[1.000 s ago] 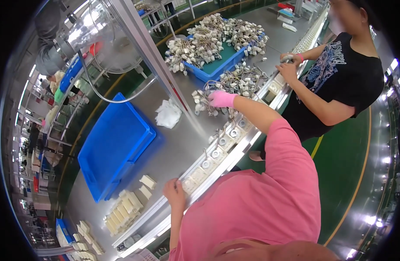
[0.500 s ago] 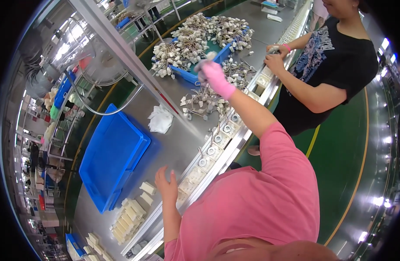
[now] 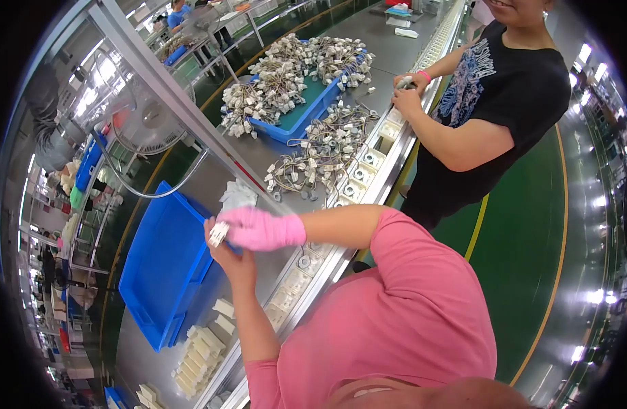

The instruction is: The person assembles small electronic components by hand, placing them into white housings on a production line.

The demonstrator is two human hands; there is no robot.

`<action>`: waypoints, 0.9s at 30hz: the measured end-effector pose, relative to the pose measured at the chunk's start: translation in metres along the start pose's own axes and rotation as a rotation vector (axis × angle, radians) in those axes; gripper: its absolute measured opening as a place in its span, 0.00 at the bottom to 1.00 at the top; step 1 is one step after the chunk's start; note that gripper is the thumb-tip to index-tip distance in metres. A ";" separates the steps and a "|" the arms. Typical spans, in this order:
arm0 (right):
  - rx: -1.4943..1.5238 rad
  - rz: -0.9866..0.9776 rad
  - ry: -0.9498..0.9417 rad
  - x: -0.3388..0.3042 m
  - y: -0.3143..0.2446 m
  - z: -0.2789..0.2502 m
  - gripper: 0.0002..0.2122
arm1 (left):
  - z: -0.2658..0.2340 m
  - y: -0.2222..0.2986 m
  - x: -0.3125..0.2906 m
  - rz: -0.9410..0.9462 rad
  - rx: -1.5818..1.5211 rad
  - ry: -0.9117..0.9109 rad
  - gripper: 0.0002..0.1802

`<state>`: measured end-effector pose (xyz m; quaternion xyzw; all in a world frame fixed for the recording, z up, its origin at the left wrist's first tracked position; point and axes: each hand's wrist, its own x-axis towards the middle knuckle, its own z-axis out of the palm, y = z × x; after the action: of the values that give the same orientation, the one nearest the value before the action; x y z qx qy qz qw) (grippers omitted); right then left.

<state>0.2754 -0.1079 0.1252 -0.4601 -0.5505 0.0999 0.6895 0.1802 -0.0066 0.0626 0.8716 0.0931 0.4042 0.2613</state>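
My right hand (image 3: 255, 228), in a pink glove and slightly blurred, meets my bare left hand (image 3: 228, 258) over the table beside the blue tray. Between them is a white connector piece (image 3: 218, 234), with the fingers of both hands closed about it; any wires on it are hidden by the glove. Below my right forearm runs a conveyor line of square cream housings (image 3: 297, 281), some with a round grey part and a wire in them. Loose wired connectors (image 3: 313, 153) lie on the table beyond my hands.
A blue tray (image 3: 156, 266) lies at left, near stacked cream blocks (image 3: 199, 358). A blue bin (image 3: 296, 129) heaped with wired connectors stands farther off. A metal post (image 3: 184, 102) slants past a white crumpled bag (image 3: 237, 194). A co-worker (image 3: 490, 102) handles a part along the line.
My right hand has come back from the connector heap, toward the lower left, to my left hand with the white connector piece. My left hand has moved up and left to meet it.
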 end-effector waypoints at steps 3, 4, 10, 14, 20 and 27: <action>0.306 0.272 -0.080 -0.005 -0.017 0.006 0.10 | -0.006 -0.014 -0.004 -0.189 -0.073 -0.242 0.19; 0.299 0.268 -0.073 -0.005 -0.015 0.002 0.10 | -0.010 -0.010 -0.004 -0.345 -0.218 -0.325 0.14; -0.134 0.493 0.112 -0.015 0.057 -0.020 0.13 | -0.014 -0.031 -0.040 -0.962 -0.983 -0.664 0.18; -0.596 0.529 -0.230 -0.065 0.066 -0.013 0.10 | 0.008 -0.030 -0.060 -1.172 -1.260 -0.196 0.16; -0.999 -0.093 -0.296 -0.097 0.055 0.011 0.11 | 0.022 0.022 -0.028 -1.248 -1.412 -0.020 0.20; -0.642 0.373 -0.508 -0.088 0.037 -0.006 0.12 | 0.011 -0.015 -0.064 -0.912 -0.542 -0.282 0.14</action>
<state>0.2614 -0.1472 0.0392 -0.7029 -0.6131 0.1567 0.3249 0.1472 -0.0217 0.0066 0.6900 0.3180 0.1385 0.6353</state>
